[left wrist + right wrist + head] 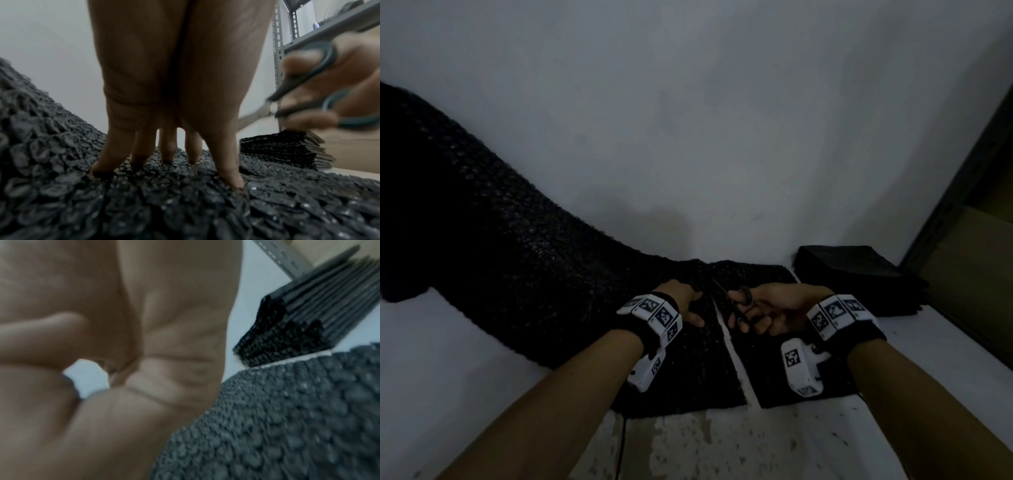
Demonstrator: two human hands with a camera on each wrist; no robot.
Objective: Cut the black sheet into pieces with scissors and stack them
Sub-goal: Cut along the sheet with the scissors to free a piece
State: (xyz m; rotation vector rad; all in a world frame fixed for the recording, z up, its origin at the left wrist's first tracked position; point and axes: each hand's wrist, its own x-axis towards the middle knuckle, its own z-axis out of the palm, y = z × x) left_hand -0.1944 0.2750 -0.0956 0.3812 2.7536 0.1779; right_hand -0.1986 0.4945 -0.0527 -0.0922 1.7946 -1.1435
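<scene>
A long black bubble-textured sheet [517,246] runs from the upper left down to the near edge. A cut splits its near end, and the strip to the right of the cut [760,277] is still joined at the far side. My left hand [685,298] lies just left of the cut, its straight fingers [144,146] pressing tips-down on the sheet [164,203]. My right hand [774,311] grips dark-handled scissors [739,303], whose blades point into the far end of the cut. The left wrist view shows the scissors [308,78] blurred. A stack of cut black pieces [859,270] sits at the right.
Everything lies on a white surface [482,377] against a white wall [688,102]. A grey metal rack upright [278,48] and a brown board [979,274] stand right of the stack [298,327]. A thin dark cable [621,445] hangs at the near edge.
</scene>
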